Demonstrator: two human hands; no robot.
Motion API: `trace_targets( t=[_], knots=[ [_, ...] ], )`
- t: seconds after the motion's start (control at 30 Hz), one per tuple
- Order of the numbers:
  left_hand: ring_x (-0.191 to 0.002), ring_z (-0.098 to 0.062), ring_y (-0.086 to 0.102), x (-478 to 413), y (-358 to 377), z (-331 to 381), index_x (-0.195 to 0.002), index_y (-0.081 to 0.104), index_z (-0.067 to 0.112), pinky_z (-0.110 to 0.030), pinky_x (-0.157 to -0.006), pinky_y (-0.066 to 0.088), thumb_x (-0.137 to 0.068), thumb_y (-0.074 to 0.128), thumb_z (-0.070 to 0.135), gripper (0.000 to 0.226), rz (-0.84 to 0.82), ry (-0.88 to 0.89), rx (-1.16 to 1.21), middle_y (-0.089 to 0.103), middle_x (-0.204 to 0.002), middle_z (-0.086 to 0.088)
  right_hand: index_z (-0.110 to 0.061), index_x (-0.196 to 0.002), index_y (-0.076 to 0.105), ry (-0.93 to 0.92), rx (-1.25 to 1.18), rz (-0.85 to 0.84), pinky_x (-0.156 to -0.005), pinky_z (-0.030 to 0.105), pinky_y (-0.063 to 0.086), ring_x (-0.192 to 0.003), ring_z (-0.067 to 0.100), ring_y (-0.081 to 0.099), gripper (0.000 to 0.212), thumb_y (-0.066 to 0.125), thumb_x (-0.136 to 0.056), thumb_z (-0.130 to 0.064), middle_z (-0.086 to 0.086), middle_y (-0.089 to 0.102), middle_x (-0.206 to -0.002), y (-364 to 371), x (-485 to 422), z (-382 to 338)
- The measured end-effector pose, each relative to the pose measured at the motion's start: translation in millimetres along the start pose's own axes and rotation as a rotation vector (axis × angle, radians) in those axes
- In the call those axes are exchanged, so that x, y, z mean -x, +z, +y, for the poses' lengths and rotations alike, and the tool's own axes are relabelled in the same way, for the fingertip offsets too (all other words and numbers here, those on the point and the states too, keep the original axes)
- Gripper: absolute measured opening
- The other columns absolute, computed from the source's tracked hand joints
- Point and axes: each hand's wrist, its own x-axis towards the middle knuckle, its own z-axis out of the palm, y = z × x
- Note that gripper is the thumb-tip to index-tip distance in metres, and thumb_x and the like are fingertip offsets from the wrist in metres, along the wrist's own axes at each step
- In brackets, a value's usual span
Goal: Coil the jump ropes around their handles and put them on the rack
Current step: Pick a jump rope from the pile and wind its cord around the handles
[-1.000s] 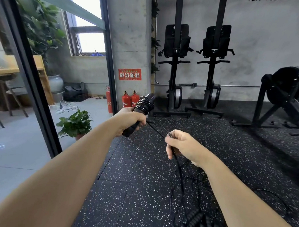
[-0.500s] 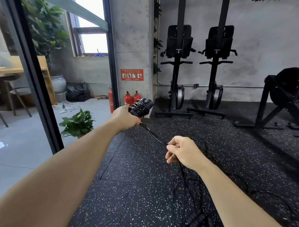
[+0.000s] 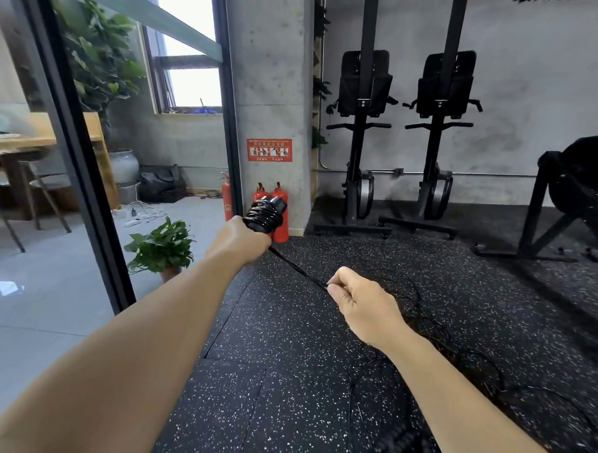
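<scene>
My left hand (image 3: 242, 239) grips a pair of black jump-rope handles (image 3: 265, 214) held together, their upper part wrapped in several turns of black cord. A taut stretch of the cord (image 3: 297, 269) runs from under that hand down to my right hand (image 3: 362, 304), which pinches it between thumb and fingers. Behind my right arm the loose cord (image 3: 434, 321) trails over the rubber floor in slack loops. More black coiled rope or handles (image 3: 397, 446) lie blurred on the floor by my right forearm. No rack can be made out.
Red fire extinguishers (image 3: 281, 212) stand at a concrete pillar just beyond the handles. A potted plant (image 3: 161, 246) sits by a black glass-door frame (image 3: 84, 169) on the left. Two upright machines (image 3: 363, 133) line the back wall, another machine (image 3: 580, 197) at right.
My left hand has turned and risen slightly with the handles. My right hand has slid down and right along the cord, drawing it taut.
</scene>
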Motion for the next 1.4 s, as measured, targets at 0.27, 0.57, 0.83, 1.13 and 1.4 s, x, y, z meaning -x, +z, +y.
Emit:
trace_targets(
  t=[0.27, 0.57, 0.83, 1.13, 1.4],
  knots=[
    [-0.083, -0.026, 0.062, -5, -2, 5, -0.107, 0.051, 0.015, -0.034, -0.071, 0.050, -0.079, 0.062, 0.022, 0.030, 0.078, 0.048, -0.001, 0.063, -0.093, -0.007, -0.020, -0.075, 0.047, -0.018, 0.217, -0.037, -0.068, 0.034, 0.043, -0.066, 0.015, 0.055, 0.047, 0.025, -0.101, -0.053, -0.006, 0.055, -0.065, 5, 6, 10],
    [-0.079, -0.021, 0.059, -2, -5, 16, -0.095, 0.054, 0.022, -0.031, -0.069, 0.046, -0.079, 0.067, 0.025, 0.021, -0.029, 0.204, -0.081, 0.059, -0.080, 0.003, -0.023, -0.079, 0.068, 0.335, -0.059, -0.158, -0.084, 0.034, 0.047, -0.077, 0.012, 0.063, 0.065, 0.019, -0.098, -0.061, -0.008, 0.069, -0.073, 12, 2, 35],
    [-0.059, -0.017, 0.036, 18, 0, 45, -0.071, 0.047, 0.014, -0.028, -0.054, 0.031, -0.068, 0.063, 0.002, 0.021, -0.304, 0.201, 0.110, 0.041, -0.063, 0.001, -0.014, -0.117, 0.062, 0.218, -0.149, -0.037, -0.092, 0.040, 0.047, -0.097, 0.021, 0.061, 0.038, 0.033, -0.103, -0.034, 0.004, 0.068, -0.108, -5, -26, 9],
    [-0.051, -0.010, 0.046, 47, -3, 60, -0.079, 0.058, 0.011, -0.017, -0.045, 0.037, -0.075, 0.067, 0.003, 0.013, -0.508, 0.243, 0.109, 0.054, -0.063, -0.001, -0.009, -0.103, 0.059, 0.146, -0.612, -0.055, -0.082, 0.026, 0.042, -0.092, 0.015, 0.054, 0.015, 0.049, -0.101, -0.020, 0.000, 0.061, -0.092, 1, -42, -34],
    [-0.059, -0.015, 0.044, 54, -6, 52, -0.096, 0.059, 0.004, -0.027, -0.053, 0.037, -0.060, 0.074, 0.023, 0.044, -0.625, 0.273, 0.017, 0.052, -0.075, -0.004, -0.012, -0.087, 0.060, 0.204, -0.500, -0.011, -0.043, 0.024, 0.038, -0.049, 0.012, 0.039, 0.021, 0.044, -0.099, -0.013, -0.004, 0.047, -0.055, -1, -42, -31]
  ],
)
